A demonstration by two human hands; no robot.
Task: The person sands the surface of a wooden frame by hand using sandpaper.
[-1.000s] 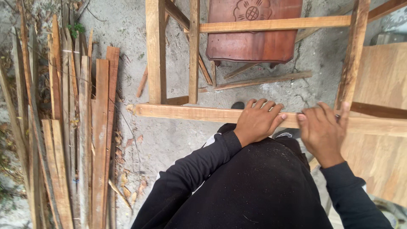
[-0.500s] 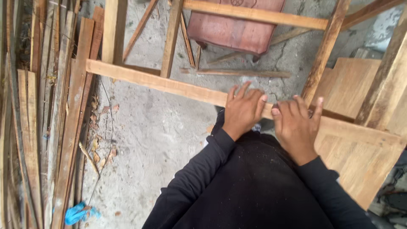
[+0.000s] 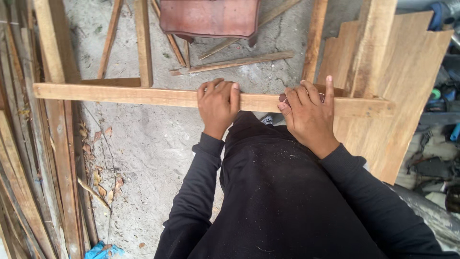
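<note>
Head view shows both hands now closer together on the long plank [image 3: 143,96]; left hand [image 3: 218,105] curls over it, right hand [image 3: 309,112] presses half open on it

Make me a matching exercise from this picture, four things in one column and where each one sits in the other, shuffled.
Things:
1. left hand
2. right hand
3. reddish-brown carved panel
4. blue scrap

Places:
A. on the ground at the bottom left
B. at the top, beyond the long wooden rail
C. on the rail, near the wide plank
D. on the rail near its middle, fingers curled over its far edge

Pairs: 1-D, 2-C, 3-B, 4-A
</note>
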